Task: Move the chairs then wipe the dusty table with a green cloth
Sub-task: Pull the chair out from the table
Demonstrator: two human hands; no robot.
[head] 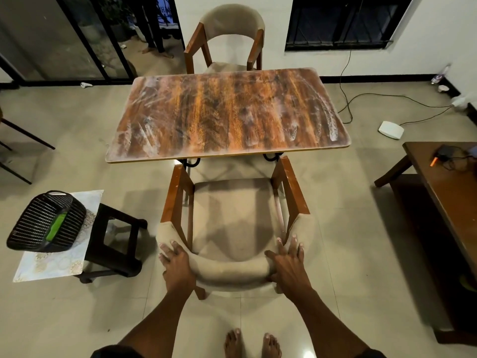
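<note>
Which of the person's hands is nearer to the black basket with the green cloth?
Left. The left hand grips the near chair's backrest on the black basket side; the right hand grips its far end.

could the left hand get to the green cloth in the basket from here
Probably yes. The green cloth lies in the black basket on the stool to the person's left, with open floor between. But the left hand now rests on the near chair.
</note>
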